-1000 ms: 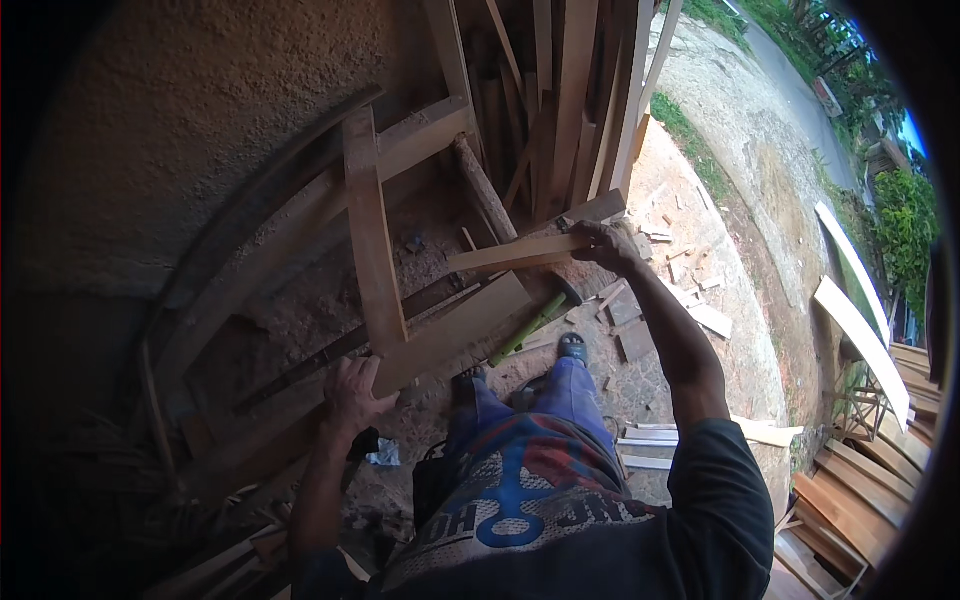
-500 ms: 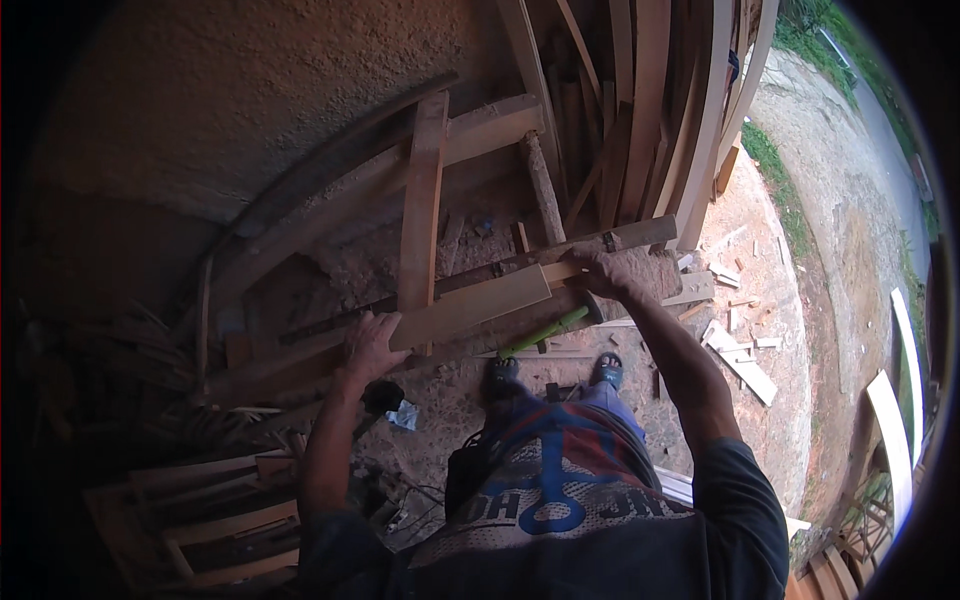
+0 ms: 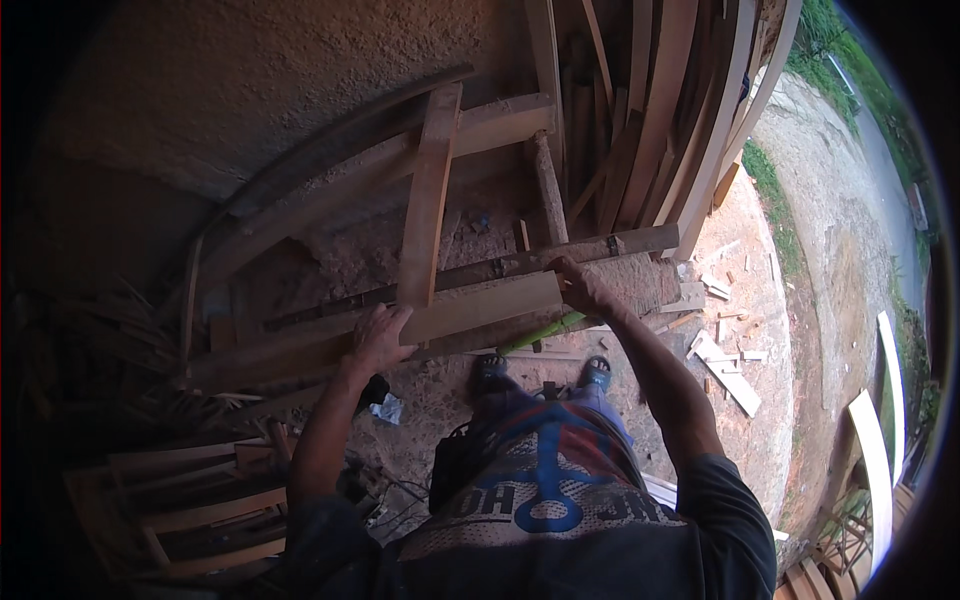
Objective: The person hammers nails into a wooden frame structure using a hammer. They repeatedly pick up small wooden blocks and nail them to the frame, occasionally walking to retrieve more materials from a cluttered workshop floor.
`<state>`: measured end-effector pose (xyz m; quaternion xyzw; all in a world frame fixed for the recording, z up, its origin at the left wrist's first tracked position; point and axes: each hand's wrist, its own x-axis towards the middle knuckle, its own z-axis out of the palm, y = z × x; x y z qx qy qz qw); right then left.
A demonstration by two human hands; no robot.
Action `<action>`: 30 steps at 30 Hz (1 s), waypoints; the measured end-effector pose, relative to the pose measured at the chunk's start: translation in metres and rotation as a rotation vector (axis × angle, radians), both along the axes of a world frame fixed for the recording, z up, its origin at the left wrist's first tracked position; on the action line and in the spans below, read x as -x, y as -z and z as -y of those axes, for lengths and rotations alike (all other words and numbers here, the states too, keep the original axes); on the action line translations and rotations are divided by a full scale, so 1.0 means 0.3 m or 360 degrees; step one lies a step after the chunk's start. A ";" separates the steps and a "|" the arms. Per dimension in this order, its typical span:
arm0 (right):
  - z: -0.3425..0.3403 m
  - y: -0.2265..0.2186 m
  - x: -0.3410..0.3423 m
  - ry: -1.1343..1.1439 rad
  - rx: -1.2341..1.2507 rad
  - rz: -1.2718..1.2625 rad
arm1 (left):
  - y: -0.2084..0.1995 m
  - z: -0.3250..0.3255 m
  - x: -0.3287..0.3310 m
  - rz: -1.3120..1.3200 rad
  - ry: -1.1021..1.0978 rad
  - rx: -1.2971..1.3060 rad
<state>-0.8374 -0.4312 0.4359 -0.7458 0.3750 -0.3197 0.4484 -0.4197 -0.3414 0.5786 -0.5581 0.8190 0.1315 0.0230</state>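
Note:
A pale wooden board (image 3: 495, 302) lies along the near beam of a low timber workbench frame. My left hand (image 3: 380, 340) grips the board toward its left part, with the thumb on the near side and the fingers over the top. At the board's right end, my right hand (image 3: 582, 287) is closed around the end; some of its fingers are hidden. Just below the board shows a bright green bar-like piece (image 3: 545, 332), partly covered by it. A flat crosspiece (image 3: 432, 195) reaches from the far beam to the near one, close to my left hand.
Behind the board runs a dark rail (image 3: 470, 270) with small metal fittings. Tall planks (image 3: 655, 120) lean at the back right. Offcuts (image 3: 725, 370) litter the ground to the right. Wooden frames (image 3: 210, 510) lie at lower left, near cables. My sandalled feet (image 3: 595, 372) stand below the bench.
My right hand has shifted from a narrow light strip past the board's end to the end itself; the strip no longer shows. My left hand stays on the board. The view has shifted slightly.

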 end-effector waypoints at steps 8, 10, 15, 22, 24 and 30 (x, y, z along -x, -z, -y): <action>-0.138 -0.131 0.006 0.0551 -0.0663 0.0239 | 0.013 -0.037 0.038 0.0100 -0.0093 0.0019; -0.163 -0.116 -0.032 0.0472 -0.0525 0.0083 | 0.020 -0.018 0.097 0.0100 -0.0076 0.0056; -0.096 -0.063 -0.044 0.0463 -0.0230 -0.0490 | 0.075 0.061 0.375 -0.0137 0.0067 0.0257; -0.048 0.047 -0.033 0.0292 -0.0037 -0.0255 | 0.115 0.198 0.694 -0.0461 0.0252 0.0260; -0.054 -0.033 -0.034 0.0248 -0.0078 -0.0349 | 0.144 0.187 0.689 -0.0520 0.0255 0.0305; -0.029 -0.007 -0.034 0.0152 -0.0023 -0.0416 | 0.167 0.207 0.684 -0.0504 0.0314 0.0220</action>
